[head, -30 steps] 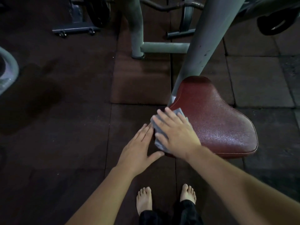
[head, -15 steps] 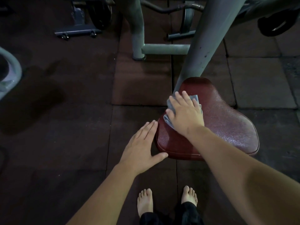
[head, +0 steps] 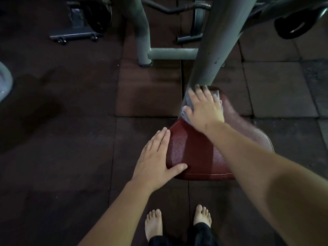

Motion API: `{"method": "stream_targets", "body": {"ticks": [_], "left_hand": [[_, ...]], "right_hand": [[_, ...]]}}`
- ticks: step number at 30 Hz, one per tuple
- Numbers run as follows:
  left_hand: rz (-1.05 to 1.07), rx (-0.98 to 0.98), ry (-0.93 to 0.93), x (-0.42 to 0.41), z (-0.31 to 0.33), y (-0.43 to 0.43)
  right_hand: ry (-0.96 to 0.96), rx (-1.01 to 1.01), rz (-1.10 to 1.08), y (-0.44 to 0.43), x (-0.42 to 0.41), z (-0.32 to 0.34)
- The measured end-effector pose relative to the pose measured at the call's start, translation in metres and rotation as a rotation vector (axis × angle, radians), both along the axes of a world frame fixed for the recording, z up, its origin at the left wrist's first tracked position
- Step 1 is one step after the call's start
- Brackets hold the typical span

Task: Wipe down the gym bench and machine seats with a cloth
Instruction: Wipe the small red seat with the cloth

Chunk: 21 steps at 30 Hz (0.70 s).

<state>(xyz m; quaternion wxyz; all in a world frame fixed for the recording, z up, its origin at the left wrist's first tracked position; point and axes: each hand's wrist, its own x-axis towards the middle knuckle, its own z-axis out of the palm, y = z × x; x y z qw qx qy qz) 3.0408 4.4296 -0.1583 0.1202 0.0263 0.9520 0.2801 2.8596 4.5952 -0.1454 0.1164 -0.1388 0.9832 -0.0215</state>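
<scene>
Right hand [head: 204, 107]: palm down, fingers straight and spread, pressing flat on the grey cloth [head: 185, 115] at the far narrow end of the red seat [head: 195, 151]. Right forearm bare, reaching diagonally over the seat.
Left hand [head: 156, 157]: palm down, fingers straight and together along the seat's left edge, thumb splayed onto the near-left corner. Left forearm bare, extended forward.

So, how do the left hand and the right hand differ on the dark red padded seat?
The right hand presses a grey cloth flat; the left hand holds nothing. The right hand lies at the far, narrow end of the dark red padded seat, beside the grey metal post; the left hand rests at its near left edge, thumb on top. Both have straight fingers.
</scene>
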Motion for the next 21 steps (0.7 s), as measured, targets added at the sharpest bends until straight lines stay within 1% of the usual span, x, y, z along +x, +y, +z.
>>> {"method": "stream_targets", "body": {"ticks": [2,4,6,8,11,13,14,16,18,20,21], "left_hand": [[0.006,-0.001,0.0,0.0,-0.001,0.002],[0.005,-0.011,-0.001,-0.002,-0.002,0.003],[0.002,-0.022,-0.002,-0.003,-0.003,0.004],[-0.002,-0.037,0.002,-0.003,-0.003,0.004],[0.002,-0.054,0.017,-0.003,-0.003,0.006],[0.012,-0.056,0.025,-0.002,-0.003,0.006],[0.012,-0.055,0.026,-0.002,-0.004,0.006],[0.012,-0.047,0.023,-0.002,-0.004,0.007],[0.01,-0.051,0.014,-0.002,-0.004,0.006],[0.002,-0.059,0.011,-0.002,-0.003,0.006],[0.002,-0.062,0.013,-0.003,-0.003,0.006]], "right_hand": [[-0.027,-0.039,0.089,0.0,0.038,0.006],[-0.068,-0.077,0.249,0.015,0.077,0.017],[-0.11,-0.087,0.342,0.037,0.072,0.019],[-0.083,-0.064,0.29,0.046,0.036,0.013],[-0.037,-0.036,0.061,0.043,-0.028,0.003],[-0.046,-0.014,-0.04,0.032,-0.041,-0.002],[-0.036,-0.007,-0.053,0.027,-0.035,-0.002],[-0.023,-0.006,0.023,0.027,-0.002,0.003],[-0.052,-0.033,0.183,0.043,0.039,0.009],[-0.098,-0.057,0.288,0.07,0.046,0.01],[-0.093,-0.067,0.263,0.08,0.035,0.008]]}}
